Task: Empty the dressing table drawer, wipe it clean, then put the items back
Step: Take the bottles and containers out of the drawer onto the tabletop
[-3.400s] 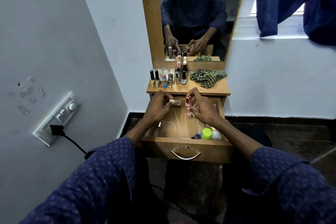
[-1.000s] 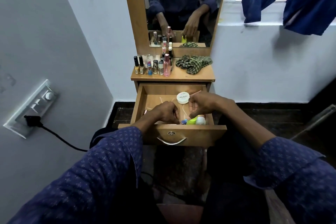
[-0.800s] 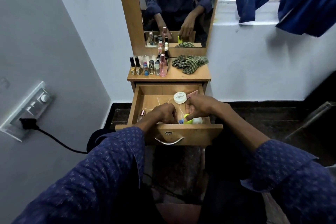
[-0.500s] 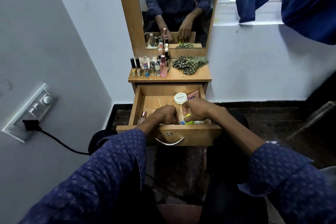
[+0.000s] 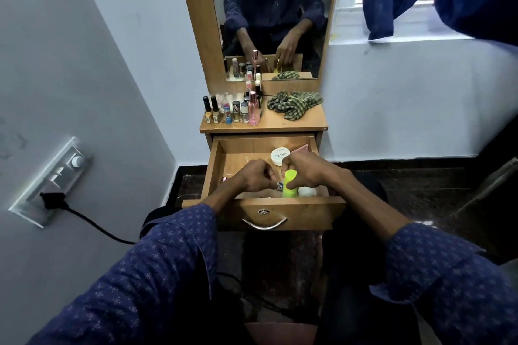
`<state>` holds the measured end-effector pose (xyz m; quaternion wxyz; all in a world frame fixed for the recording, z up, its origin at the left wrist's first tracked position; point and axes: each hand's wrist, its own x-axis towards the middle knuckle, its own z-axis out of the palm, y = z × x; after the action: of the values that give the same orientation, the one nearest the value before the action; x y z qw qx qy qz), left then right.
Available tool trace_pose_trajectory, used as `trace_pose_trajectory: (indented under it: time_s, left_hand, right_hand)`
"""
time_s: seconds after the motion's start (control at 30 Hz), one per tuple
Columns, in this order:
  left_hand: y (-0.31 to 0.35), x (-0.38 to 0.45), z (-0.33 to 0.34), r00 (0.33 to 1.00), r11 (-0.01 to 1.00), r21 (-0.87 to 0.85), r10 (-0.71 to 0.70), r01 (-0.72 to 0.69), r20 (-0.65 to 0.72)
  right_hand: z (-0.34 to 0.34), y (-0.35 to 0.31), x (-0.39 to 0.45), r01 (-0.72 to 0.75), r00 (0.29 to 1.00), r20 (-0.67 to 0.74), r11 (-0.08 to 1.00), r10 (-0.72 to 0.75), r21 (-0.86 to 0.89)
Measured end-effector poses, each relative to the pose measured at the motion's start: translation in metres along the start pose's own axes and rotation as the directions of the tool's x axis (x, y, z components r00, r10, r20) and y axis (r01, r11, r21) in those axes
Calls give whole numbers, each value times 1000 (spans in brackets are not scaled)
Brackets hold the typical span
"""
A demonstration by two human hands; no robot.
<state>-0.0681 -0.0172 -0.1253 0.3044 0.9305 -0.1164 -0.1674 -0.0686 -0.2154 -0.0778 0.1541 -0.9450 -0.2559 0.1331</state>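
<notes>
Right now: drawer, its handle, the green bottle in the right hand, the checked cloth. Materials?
Drawer: looks like wood-grain laminate board, matte; the grain is uniform.
Handle: metal, polished; bright highlights.
Green bottle: probably plastic, opaque, neon, smooth; right hand grips it.
Checked cloth: woven fabric, soft; it lies crumpled in folds.

Navy long-sleeved shirt, small pale star-like print all over; left sleeve (image 5: 157,269) and right sleeve (image 5: 448,283) both pushed up, open cuffs, forearms bare. Dark trousers below.
</notes>
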Motion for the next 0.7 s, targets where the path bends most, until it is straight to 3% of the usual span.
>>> trace_pose_trajectory:
  time_s: [0.23, 0.5, 0.7]
  left_hand:
    - [-4, -12, -60, 957, 991, -11, 129, -137, -260]
    - [-9, -22, -115, 756, 987, -3, 123, -163, -643]
    - [-6, -14, -132, 664, 990, 60, 128, -125, -736]
  right_hand:
    - [-27, -7, 12, 94, 963, -266, 986, -54, 139]
    - [-51, -21, 39, 175, 837, -548, 947, 2, 271]
    - [-68, -27, 75, 119, 782, -620, 959, 70, 257]
